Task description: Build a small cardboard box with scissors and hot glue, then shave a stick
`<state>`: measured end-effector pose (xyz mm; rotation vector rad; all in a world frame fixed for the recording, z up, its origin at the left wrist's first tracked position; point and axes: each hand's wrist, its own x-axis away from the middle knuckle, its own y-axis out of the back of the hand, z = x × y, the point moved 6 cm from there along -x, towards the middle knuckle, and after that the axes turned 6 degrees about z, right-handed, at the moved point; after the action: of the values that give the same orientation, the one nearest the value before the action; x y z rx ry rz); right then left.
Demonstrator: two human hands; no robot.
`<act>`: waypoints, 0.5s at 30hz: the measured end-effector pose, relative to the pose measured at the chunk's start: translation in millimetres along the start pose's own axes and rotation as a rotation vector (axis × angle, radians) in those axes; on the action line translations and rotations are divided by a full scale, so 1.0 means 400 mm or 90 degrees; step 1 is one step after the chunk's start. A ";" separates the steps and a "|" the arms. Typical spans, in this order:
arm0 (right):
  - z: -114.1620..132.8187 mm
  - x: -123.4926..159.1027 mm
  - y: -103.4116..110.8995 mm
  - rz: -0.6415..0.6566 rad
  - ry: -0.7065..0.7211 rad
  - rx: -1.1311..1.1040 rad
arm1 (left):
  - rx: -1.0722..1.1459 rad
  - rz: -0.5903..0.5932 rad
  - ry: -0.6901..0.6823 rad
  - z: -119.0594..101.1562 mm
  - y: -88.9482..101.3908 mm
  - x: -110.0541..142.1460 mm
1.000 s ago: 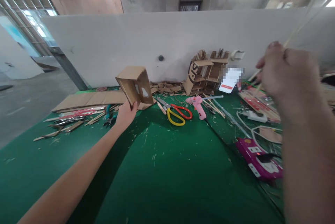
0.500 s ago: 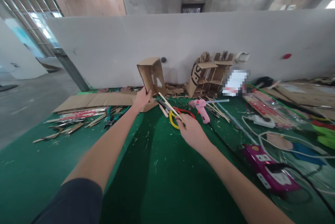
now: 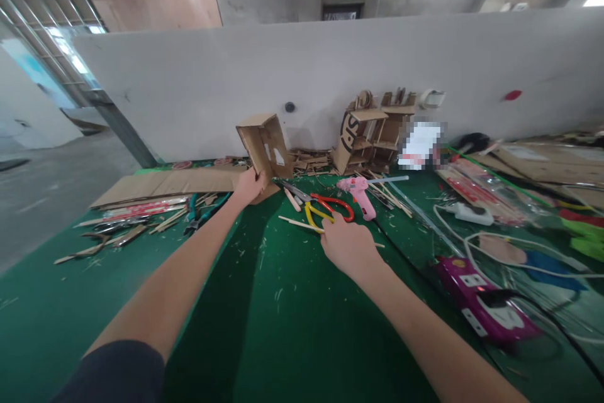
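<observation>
My left hand [image 3: 250,186] grips the lower front edge of a small open cardboard box [image 3: 264,145], which stands tilted near the white partition. My right hand [image 3: 348,242] is closed low over the green table, around thin wooden sticks [image 3: 302,224] that poke out on both sides of it. Its fingertips are hidden from me. Just beyond that hand lie scissors [image 3: 337,207] with one red and one yellow handle, the yellow one partly under my fingers. A pink glue gun [image 3: 359,194] rests to the right, a clear glue stick in its back.
A cardboard shelf model [image 3: 365,139] stands by the partition [image 3: 212,88]. A purple power strip [image 3: 486,302] and cables lie at the right. Pliers [image 3: 192,217], sticks and a long cardboard strip [image 3: 160,184] lie left. Scraps litter the table [image 3: 283,327].
My right hand has lowered, and the wooden stick has turned from pointing up and away to lying nearly level across the table. My left hand stays at the cardboard box.
</observation>
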<state>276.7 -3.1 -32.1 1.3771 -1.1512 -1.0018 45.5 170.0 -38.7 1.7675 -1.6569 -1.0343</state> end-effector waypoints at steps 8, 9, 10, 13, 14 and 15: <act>0.004 0.029 0.007 0.033 -0.015 0.002 | -0.025 0.026 -0.062 -0.072 -0.033 -0.061; 0.005 0.032 0.006 0.023 -0.018 0.007 | -0.029 0.034 -0.077 -0.084 -0.044 -0.073; 0.006 0.035 0.005 0.015 -0.021 0.012 | -0.032 0.040 -0.091 -0.095 -0.056 -0.085; 0.010 0.042 0.008 -0.006 -0.018 0.026 | -0.041 0.056 -0.114 -0.110 -0.083 -0.115; 0.013 0.044 0.010 -0.008 -0.009 0.027 | -0.043 0.061 -0.116 -0.110 -0.089 -0.121; 0.018 0.045 0.012 -0.004 0.001 0.027 | -0.045 0.067 -0.119 -0.110 -0.092 -0.125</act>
<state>272.8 -22.3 -27.9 1.4152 -1.1741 -0.9855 104.4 217.9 -32.6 1.5609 -1.7806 -1.2243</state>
